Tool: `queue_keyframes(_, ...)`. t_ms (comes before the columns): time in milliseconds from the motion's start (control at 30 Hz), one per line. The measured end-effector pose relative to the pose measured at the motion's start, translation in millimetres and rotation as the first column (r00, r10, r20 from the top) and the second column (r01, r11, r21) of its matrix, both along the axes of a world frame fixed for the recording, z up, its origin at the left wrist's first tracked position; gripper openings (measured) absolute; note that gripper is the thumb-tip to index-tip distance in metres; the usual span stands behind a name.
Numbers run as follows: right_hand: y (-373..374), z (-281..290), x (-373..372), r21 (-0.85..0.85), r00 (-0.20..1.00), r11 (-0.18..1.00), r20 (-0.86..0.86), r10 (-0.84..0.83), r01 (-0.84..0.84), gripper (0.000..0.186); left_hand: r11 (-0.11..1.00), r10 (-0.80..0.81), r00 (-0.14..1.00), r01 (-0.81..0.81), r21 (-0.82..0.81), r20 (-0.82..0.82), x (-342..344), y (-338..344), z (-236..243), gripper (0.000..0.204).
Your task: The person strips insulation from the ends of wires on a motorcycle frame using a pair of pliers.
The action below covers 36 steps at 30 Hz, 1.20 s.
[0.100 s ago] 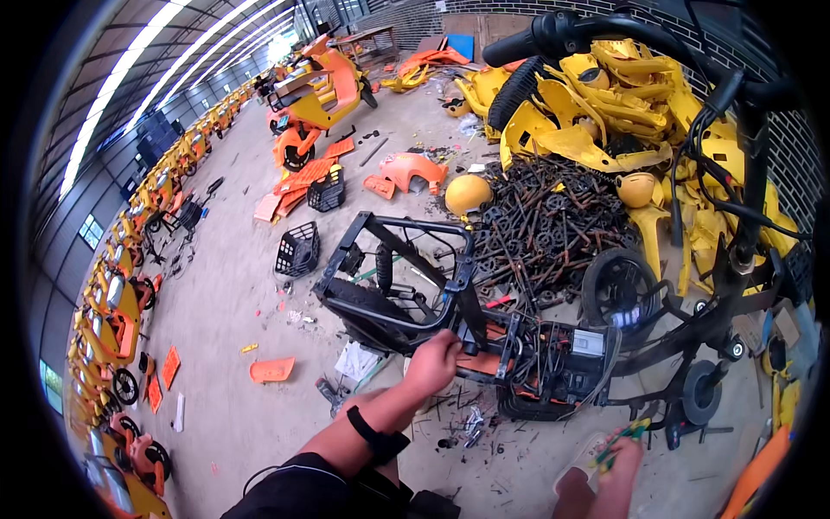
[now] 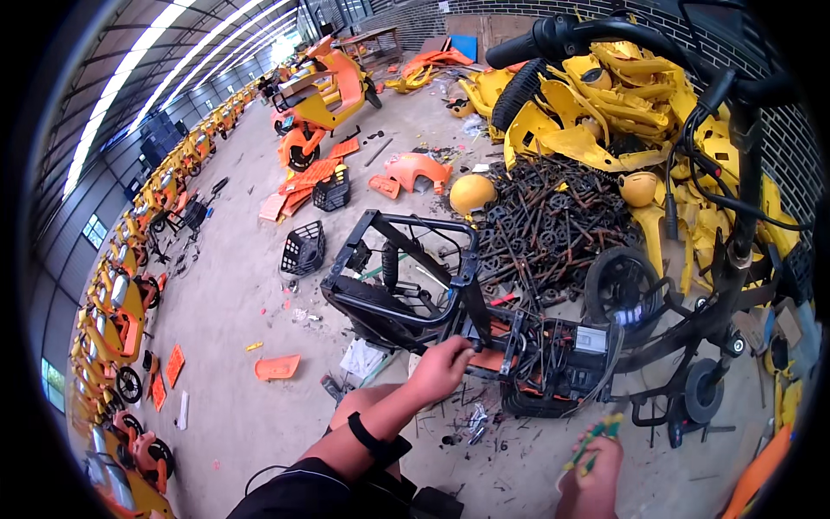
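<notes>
Since the frame a moment ago almost nothing has shifted: your left hand (image 2: 443,368) stays on the same spot of the black scooter frame (image 2: 406,294), and your right hand (image 2: 592,463) stays low by the bottom edge of the view, perhaps a touch higher than it was. The left grip is closed, its fingers curled over a black bar at the low rear of the frame, just where an orange panel (image 2: 493,356) meets the bundle of black cables (image 2: 553,359); a black wristband (image 2: 367,437) sits on that forearm. The right grip is closed round a small hand tool with green and yellow handles (image 2: 596,437), held up off the floor and apart from the frame; you cannot tell what kind of tool it is, as its working end is too small to make out. The scooter frame lies on its side on the concrete floor (image 2: 233,259) straight ahead of you, with a small black wheel (image 2: 702,389) to its right and loose screws and scraps on the floor beneath your left hand. Behind the frame lie a heap of dark metal parts (image 2: 553,225) and a pile of yellow plastic body panels (image 2: 605,112).
</notes>
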State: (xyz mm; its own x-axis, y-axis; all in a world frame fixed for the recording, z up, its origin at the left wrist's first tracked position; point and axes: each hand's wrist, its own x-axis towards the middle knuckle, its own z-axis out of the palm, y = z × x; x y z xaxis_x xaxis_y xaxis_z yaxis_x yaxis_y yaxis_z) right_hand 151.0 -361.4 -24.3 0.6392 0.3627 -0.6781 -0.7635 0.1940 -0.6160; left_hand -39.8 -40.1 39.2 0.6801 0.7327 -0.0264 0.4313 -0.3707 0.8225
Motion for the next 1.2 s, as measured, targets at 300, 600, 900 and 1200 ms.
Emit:
queue_keyframes(300,70,108,-19,0.206,0.753,0.905,0.638,0.165,-0.373,0.044,0.995,-0.089,0.905,0.103,-0.012,0.417,7,-66,72,0.012)
queue_keyframes(600,67,90,-59,-0.002,0.793,0.818,0.247,0.557,-0.575,0.050,0.985,-0.173,0.871,0.152,0.082,0.460,5,-96,83,0.014)
queue_keyframes(900,61,77,-75,-0.240,0.599,0.749,0.473,0.646,-0.617,0.065,0.976,-0.181,0.911,0.214,-0.049,0.371,-1,-102,57,0.013)
queue_keyframes(1200,89,94,-75,-0.641,0.220,0.646,0.618,0.754,-0.414,0.064,0.981,-0.155,0.929,0.186,-0.063,0.336,6,-91,30,0.019)
